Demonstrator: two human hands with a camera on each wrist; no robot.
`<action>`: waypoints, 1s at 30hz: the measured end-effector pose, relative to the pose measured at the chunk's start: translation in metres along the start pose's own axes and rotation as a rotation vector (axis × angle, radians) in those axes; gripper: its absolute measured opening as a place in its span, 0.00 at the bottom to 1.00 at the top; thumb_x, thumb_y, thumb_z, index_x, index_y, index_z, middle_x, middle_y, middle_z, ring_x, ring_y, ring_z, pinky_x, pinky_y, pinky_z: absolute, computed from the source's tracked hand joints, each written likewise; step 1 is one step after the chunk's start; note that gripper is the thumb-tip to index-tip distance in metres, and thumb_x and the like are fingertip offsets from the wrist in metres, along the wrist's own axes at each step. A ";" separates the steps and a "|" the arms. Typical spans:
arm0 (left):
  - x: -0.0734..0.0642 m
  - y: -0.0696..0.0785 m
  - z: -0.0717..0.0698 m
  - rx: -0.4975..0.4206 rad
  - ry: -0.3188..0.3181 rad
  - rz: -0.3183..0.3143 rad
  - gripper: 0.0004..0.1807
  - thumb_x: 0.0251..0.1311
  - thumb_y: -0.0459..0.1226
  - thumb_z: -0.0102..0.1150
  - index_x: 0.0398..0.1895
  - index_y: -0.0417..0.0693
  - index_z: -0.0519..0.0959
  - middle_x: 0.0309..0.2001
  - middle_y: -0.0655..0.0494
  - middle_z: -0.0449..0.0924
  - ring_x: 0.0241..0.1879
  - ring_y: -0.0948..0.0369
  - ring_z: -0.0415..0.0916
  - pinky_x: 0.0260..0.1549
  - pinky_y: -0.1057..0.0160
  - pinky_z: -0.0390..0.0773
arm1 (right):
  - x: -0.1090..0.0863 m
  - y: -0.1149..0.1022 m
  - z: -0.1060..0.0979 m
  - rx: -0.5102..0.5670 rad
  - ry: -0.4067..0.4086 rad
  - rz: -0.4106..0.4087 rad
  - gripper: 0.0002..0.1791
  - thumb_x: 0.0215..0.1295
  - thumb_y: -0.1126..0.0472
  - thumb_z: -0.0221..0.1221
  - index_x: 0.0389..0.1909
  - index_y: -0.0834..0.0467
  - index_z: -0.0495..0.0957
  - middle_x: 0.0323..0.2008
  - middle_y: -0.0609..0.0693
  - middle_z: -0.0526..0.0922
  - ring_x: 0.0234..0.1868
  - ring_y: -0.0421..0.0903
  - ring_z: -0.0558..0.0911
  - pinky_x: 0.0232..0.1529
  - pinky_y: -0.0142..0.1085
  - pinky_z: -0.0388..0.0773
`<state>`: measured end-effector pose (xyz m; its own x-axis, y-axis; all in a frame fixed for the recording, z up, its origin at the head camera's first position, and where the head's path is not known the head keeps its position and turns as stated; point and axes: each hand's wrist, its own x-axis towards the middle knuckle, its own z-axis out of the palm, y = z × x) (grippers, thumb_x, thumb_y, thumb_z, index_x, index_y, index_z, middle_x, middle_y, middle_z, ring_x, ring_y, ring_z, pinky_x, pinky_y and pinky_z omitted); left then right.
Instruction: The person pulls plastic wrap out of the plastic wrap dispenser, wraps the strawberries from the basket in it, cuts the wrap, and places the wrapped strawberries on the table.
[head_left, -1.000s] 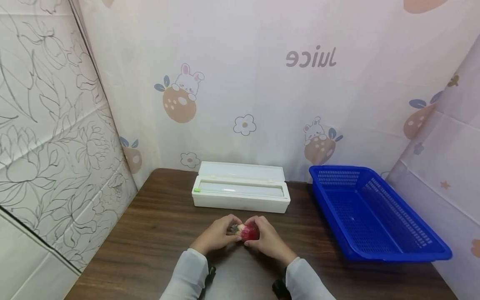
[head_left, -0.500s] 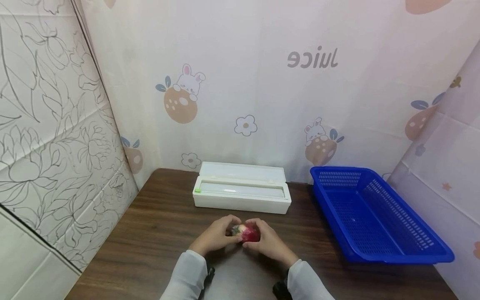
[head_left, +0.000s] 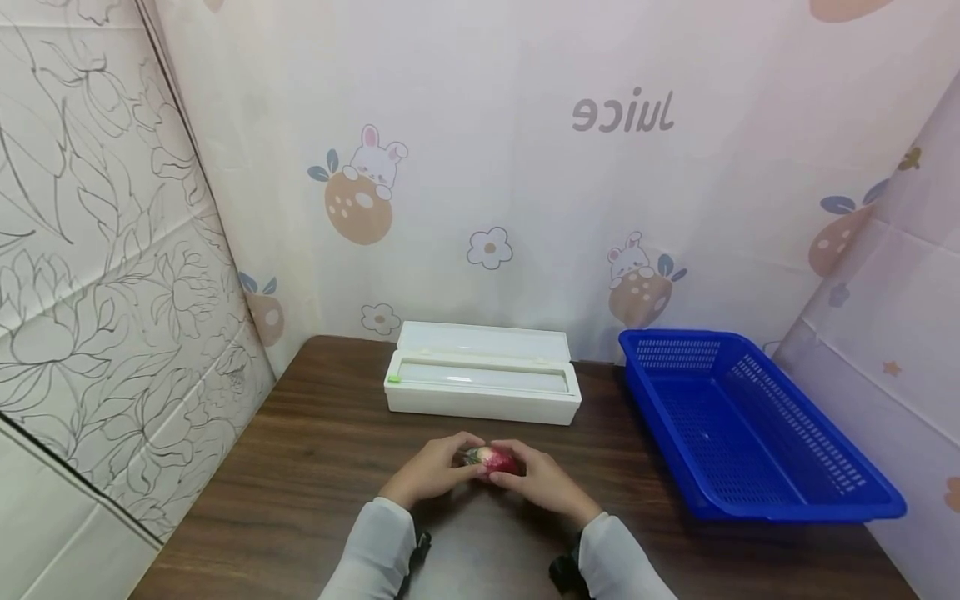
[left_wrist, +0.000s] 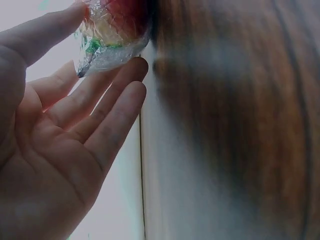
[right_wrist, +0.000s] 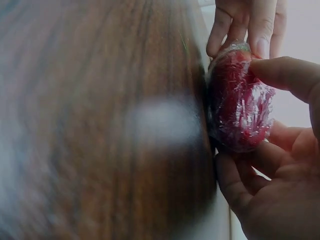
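A red fruit (head_left: 493, 459) with a pale, green-tipped end lies wrapped in clear cling film between my two hands, low over the table. My left hand (head_left: 431, 472) holds its green end, thumb on the near side and fingers on the far side. In the left wrist view, crinkled film (left_wrist: 112, 55) covers that end. My right hand (head_left: 546, 482) curls around the red end, its thumb lying along the near side. Shiny, wrinkled film hugs the fruit (right_wrist: 240, 105) in the right wrist view. The hands' fingers hide parts of the fruit.
Behind the hands stands a long white cling film dispenser (head_left: 480, 404), lid raised, with a small green piece at its left end. A blue plastic basket (head_left: 795, 510) sits at the right of the brown wooden table (head_left: 300, 467). Printed curtains (head_left: 480, 167) hang behind.
My right thumb has moved left along the near side of the fruit, closer to the left thumb, and the right hand lies flatter over it. The left hand has hardly moved.
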<state>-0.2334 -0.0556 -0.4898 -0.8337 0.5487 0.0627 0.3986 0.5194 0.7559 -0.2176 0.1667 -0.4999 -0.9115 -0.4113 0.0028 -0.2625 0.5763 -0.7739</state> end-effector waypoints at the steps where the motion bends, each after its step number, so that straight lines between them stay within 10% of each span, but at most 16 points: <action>1: 0.000 0.000 0.000 0.000 0.001 0.001 0.21 0.60 0.50 0.57 0.55 0.56 0.73 0.49 0.58 0.78 0.45 0.66 0.73 0.48 0.53 0.77 | 0.000 0.000 0.000 0.005 -0.008 0.009 0.29 0.60 0.41 0.57 0.61 0.45 0.67 0.52 0.50 0.77 0.48 0.43 0.75 0.47 0.47 0.76; 19: -0.001 -0.001 0.004 0.031 0.012 0.021 0.23 0.63 0.51 0.53 0.55 0.49 0.72 0.51 0.55 0.77 0.47 0.64 0.72 0.51 0.51 0.75 | 0.002 0.001 -0.003 0.032 -0.059 0.019 0.32 0.62 0.44 0.56 0.65 0.52 0.64 0.61 0.56 0.69 0.54 0.48 0.69 0.54 0.53 0.71; 30: -0.005 -0.001 -0.005 0.000 0.018 -0.010 0.26 0.63 0.52 0.52 0.59 0.48 0.69 0.55 0.51 0.74 0.48 0.58 0.74 0.47 0.52 0.77 | -0.013 -0.038 -0.019 0.128 -0.056 0.010 0.29 0.66 0.56 0.55 0.64 0.62 0.63 0.60 0.62 0.69 0.57 0.55 0.69 0.56 0.58 0.69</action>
<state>-0.2317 -0.0624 -0.4875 -0.8442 0.5318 0.0664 0.3900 0.5247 0.7567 -0.2019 0.1635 -0.4584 -0.8938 -0.4469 -0.0378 -0.2079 0.4875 -0.8480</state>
